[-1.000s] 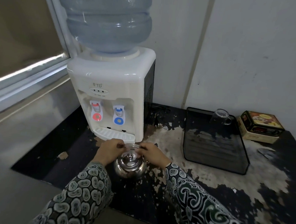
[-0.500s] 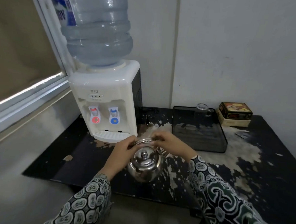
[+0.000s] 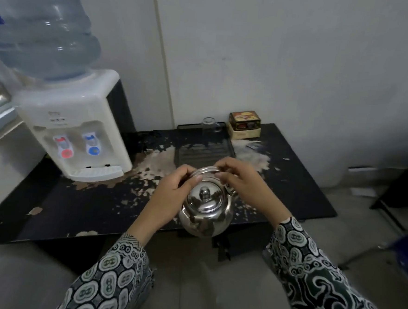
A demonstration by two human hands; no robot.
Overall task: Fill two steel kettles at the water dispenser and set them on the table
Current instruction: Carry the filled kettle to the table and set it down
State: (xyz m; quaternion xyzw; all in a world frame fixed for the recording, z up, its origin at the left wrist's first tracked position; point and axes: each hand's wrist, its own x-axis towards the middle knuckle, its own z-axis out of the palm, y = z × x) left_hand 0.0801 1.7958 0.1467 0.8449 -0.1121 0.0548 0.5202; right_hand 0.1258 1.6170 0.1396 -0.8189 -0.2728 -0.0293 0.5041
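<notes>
A shiny steel kettle (image 3: 205, 211) with its lid on hangs in the air over the front edge of the black table (image 3: 73, 208). Both hands grip its arched wire handle: my left hand (image 3: 171, 195) holds the left end, my right hand (image 3: 246, 188) the right end. The white water dispenser (image 3: 77, 126) with a red tap and a blue tap stands at the table's back left, a large clear bottle (image 3: 42, 29) on top. Only one kettle is in view.
A black drip tray (image 3: 205, 152) lies at the table's back middle with a clear glass (image 3: 208, 128) on its far edge. Two stacked boxes (image 3: 244, 125) sit next to it by the wall. A dark chair or stand (image 3: 403, 182) is at the right.
The kettle has come away from the dispenser's drip grille, to the right and toward me, held by both hands. My view has swung right and pulled back.
</notes>
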